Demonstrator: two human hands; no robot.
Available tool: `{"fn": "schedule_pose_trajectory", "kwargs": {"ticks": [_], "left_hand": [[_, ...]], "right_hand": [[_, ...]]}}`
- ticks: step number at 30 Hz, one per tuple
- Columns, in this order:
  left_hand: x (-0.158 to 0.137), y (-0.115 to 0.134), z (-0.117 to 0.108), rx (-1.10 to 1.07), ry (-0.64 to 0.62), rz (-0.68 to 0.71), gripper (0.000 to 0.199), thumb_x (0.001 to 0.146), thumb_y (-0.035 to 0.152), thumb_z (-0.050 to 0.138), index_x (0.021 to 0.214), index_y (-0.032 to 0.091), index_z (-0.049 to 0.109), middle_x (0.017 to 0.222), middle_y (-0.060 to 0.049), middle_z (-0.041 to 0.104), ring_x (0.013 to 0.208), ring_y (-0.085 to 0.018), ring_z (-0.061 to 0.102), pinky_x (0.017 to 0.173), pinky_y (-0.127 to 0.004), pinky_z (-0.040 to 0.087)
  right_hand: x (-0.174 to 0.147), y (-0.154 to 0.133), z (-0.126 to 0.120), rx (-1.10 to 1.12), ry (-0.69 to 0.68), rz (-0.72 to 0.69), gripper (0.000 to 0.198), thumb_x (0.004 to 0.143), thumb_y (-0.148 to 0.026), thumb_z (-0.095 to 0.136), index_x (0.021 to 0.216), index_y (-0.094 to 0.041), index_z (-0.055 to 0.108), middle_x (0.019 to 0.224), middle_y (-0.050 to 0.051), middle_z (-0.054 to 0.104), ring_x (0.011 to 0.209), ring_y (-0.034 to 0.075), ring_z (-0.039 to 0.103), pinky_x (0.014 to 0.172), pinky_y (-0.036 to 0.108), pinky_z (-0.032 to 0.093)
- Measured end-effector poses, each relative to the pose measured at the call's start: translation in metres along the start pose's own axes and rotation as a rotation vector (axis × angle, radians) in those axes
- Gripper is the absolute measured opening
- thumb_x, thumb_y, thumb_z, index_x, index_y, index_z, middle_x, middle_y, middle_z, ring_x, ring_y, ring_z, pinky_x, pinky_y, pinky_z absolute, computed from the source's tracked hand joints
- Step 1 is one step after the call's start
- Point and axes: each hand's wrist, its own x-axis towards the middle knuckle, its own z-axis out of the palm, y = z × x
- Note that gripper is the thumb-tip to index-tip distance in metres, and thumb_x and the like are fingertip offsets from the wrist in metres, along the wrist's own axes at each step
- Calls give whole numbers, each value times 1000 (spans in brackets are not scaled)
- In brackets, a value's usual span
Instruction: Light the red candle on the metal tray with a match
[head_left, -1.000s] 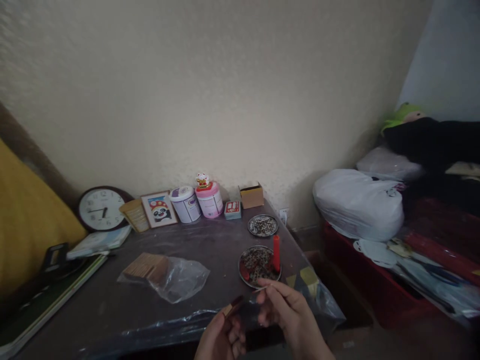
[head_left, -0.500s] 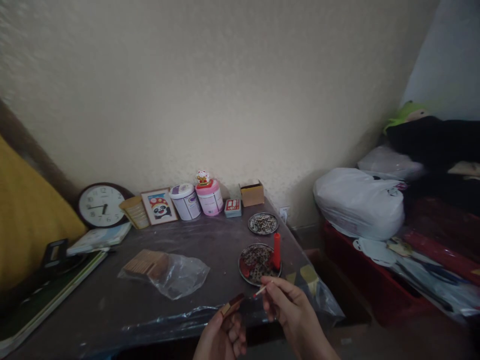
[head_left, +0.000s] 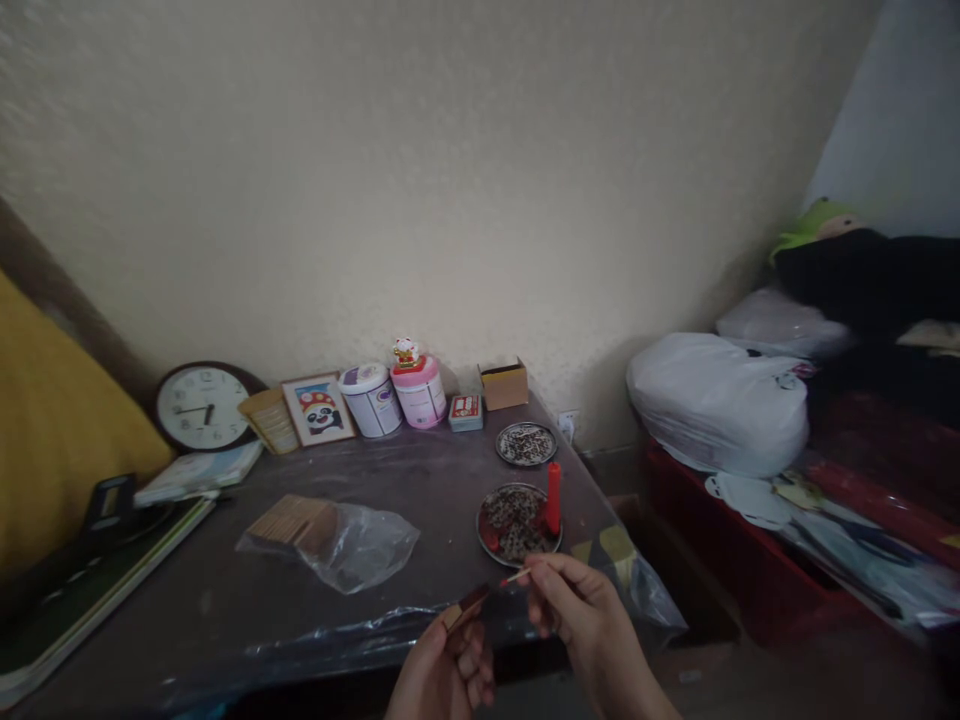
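Observation:
My left hand (head_left: 448, 665) is closed around a small matchbox (head_left: 465, 606), its dark striking side turned up and to the right. Between thumb and fingers, my right hand (head_left: 576, 610) pinches a matchstick (head_left: 516, 577). The match's red head points left, just off the matchbox's far end, and no flame shows. Beyond my hands, a red candle (head_left: 553, 500) stands upright on the right side of a round metal tray (head_left: 480, 530) with dark speckles and red wax. Behind it lies a second round tray (head_left: 526, 462) holding many matchsticks.
Left of my hands, a clear plastic bag (head_left: 367, 550) holds a stack of small brown boxes (head_left: 292, 522). Along the wall stand a clock (head_left: 202, 408), a framed picture (head_left: 319, 410), two canisters (head_left: 418, 392) and a cardboard box (head_left: 505, 387). White bags (head_left: 716, 405) sit right of the table.
My right hand has shifted the match slightly left and up, bringing its head closer to the matchbox. My left hand stays nearly where it was.

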Motion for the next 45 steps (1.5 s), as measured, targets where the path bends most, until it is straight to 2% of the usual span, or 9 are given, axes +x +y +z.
{"fn": "schedule_pose_trajectory", "kwargs": {"ticks": [9,14,20,27,31,35,38,45], "left_hand": [[-8,1,13,74,7,55,45,59,46,80,91,15,74,64,-1,64,56,-15,58,49,-26,42],[-7,1,9,132,-57,81,45,61,45,79,96,18,73,66,-2,64,57,-15,58,51,-26,43],[-9,-2,12,206,-37,170,49,61,50,76,96,15,73,66,-5,63,57,-15,55,52,-27,40],[-14,0,24,245,-57,230,43,67,48,73,96,17,72,66,-5,62,58,-15,54,51,-27,38],[-15,0,27,302,-43,236,42,65,47,74,94,17,72,67,-6,65,59,-16,55,54,-28,39],[-14,-1,24,353,-61,244,46,63,48,76,95,16,72,65,-5,65,57,-14,53,55,-28,39],[-13,0,23,385,-67,246,46,64,49,74,95,15,71,64,-4,64,57,-14,53,55,-28,39],[-15,1,28,379,0,289,42,63,49,76,91,18,72,63,-4,63,57,-15,53,53,-28,40]], "right_hand": [[-6,-12,5,-107,-26,-68,36,72,-50,71,78,-14,72,48,-1,59,43,9,47,47,21,38],[-11,-17,10,-207,-5,-110,36,73,-51,69,76,-15,71,47,-1,58,45,10,48,49,21,40],[-19,-11,8,-351,-37,-160,28,81,-43,62,84,-17,70,55,0,61,51,12,55,51,20,45],[-23,-19,10,-528,-101,-475,14,86,-24,57,81,-19,69,70,2,66,58,12,63,58,19,49],[-23,-21,10,-574,-99,-567,12,85,-19,57,82,-20,68,74,2,69,61,12,65,62,18,51],[-23,-15,7,-604,-53,-520,10,85,-20,58,88,-21,67,69,-1,69,59,11,65,59,17,51],[-24,-13,6,-626,-37,-464,9,86,-23,57,85,-22,66,68,-1,69,58,11,65,59,17,51],[-25,-18,9,-656,-34,-557,11,86,-22,57,79,-21,65,68,-1,68,61,12,65,62,19,52]]}}
